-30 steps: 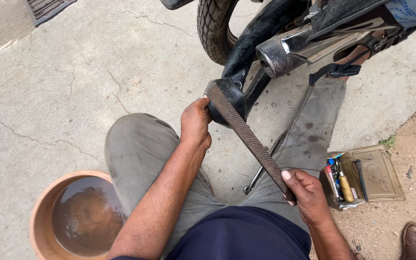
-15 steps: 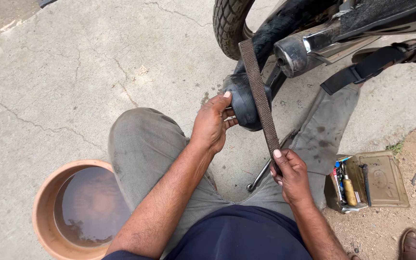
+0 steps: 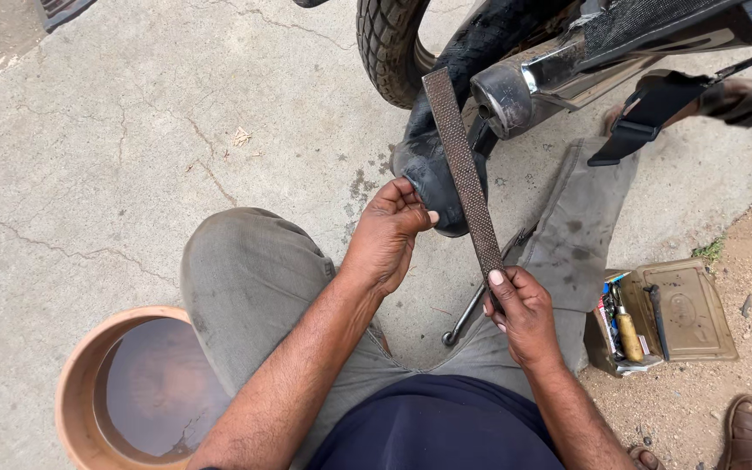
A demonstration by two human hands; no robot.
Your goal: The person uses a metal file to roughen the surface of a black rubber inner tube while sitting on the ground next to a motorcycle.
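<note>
Rasp file (image 3: 463, 170): the long, flat, rough-faced metal bar that we hold near the centre of the view, running from about 5 o'clock at its lower end up toward 11 o'clock at its tip. Our right hand (image 3: 522, 315) is closed around the lower end, thumb laid along the flat face, so this grip is fully wrapped on the bar. The upper part of the rasp file lies across the black rubber inner tube (image 3: 433, 187), touching it. Our left hand (image 3: 386, 233), at 9 o'clock of the tube, pinches the bulging fold of rubber between thumb and fingers; this grip is shut on the tube.

The tube hangs out of the motorcycle tyre (image 3: 386, 48) at 12 o'clock. Just to the 2 o'clock side of the file's tip we see the chromed exhaust pipe (image 3: 506, 91). Beneath our hands, our knees in grey trousers (image 3: 245, 278) are bent over the cracked concrete floor (image 3: 115, 148). A slim metal tyre lever (image 3: 472, 313) lies on the floor between the knees, partly hidden by our right hand.

At 8 o'clock stands a round terracotta basin of water (image 3: 71, 392), just beside our left knee. At 4 o'clock, well apart from the right hand, an open metal tool tin (image 3: 689, 313) holds a yellow-handled tool and small items too crowded to tell. Another person's sandalled foot (image 3: 746, 431) shows at the lower right corner.
</note>
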